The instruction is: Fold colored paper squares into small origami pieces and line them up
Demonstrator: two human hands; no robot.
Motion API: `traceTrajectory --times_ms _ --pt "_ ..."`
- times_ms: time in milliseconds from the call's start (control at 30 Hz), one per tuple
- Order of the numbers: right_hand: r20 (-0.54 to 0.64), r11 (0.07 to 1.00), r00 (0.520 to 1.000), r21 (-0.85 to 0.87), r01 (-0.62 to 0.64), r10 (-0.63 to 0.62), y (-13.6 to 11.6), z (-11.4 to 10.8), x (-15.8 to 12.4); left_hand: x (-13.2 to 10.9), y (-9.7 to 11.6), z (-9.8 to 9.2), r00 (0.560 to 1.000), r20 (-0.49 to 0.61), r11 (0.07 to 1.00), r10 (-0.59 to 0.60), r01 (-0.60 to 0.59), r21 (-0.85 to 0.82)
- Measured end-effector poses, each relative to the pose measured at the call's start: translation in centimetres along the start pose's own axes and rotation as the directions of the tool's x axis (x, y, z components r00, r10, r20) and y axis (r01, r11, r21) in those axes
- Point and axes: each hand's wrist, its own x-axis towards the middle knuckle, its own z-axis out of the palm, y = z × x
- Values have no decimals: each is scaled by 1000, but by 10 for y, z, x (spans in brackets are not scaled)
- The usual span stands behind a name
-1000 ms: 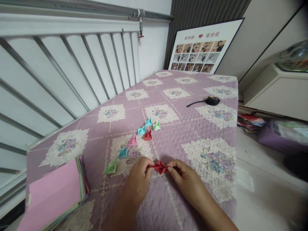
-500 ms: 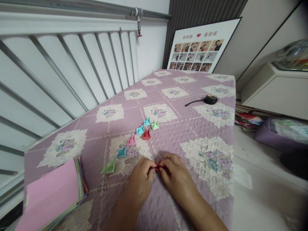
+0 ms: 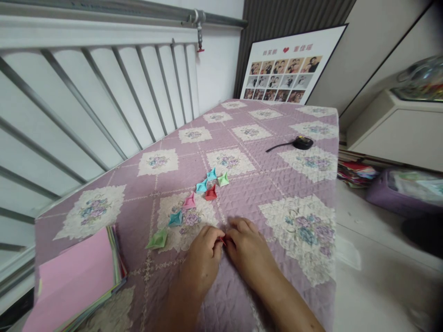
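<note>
Between my two hands is a small folded piece of red paper, mostly hidden by the fingers. My left hand pinches its left side with thumb and forefinger. From the right, my right hand is closed on the same paper, its fingertips nearly meeting the left ones. Beyond the hands lie several small folded paper shapes: a red one, a pink one, a blue one, a green one nearest the left hand, and more blue and light green ones farther back.
A stack of coloured paper, pink on top, lies at the table's front left. On the quilted purple tablecloth, a black tape measure with a strap rests at the far right. A white radiator borders the left side.
My right hand has shifted slightly left, closer to the left hand, and its fingers have closed further over the red paper. Less of the paper shows now. The other folded shapes have stayed put.
</note>
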Motion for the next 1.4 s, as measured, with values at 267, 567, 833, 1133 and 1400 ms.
traceTrajectory --times_ms 267,567,833,1133,1400 --pt "-48 985 998 167 36 -28 8 0 -2 -1 1 0 1000 -12 1000 7 -7 6" --pt "-71 901 995 434 -29 67 38 -15 -9 -2 -1 1 1000 -22 1000 -20 20 -2" --pt "-29 904 999 427 -26 42 40 -15 -11 -1 2 1 1000 -18 1000 -19 19 4" --pt "-25 914 999 404 -20 33 41 -14 -10 -1 0 1 1000 -8 999 -30 30 20" --pt "-58 916 997 401 -23 51 40 -12 -8 0 1 1 999 -13 999 -29 29 38"
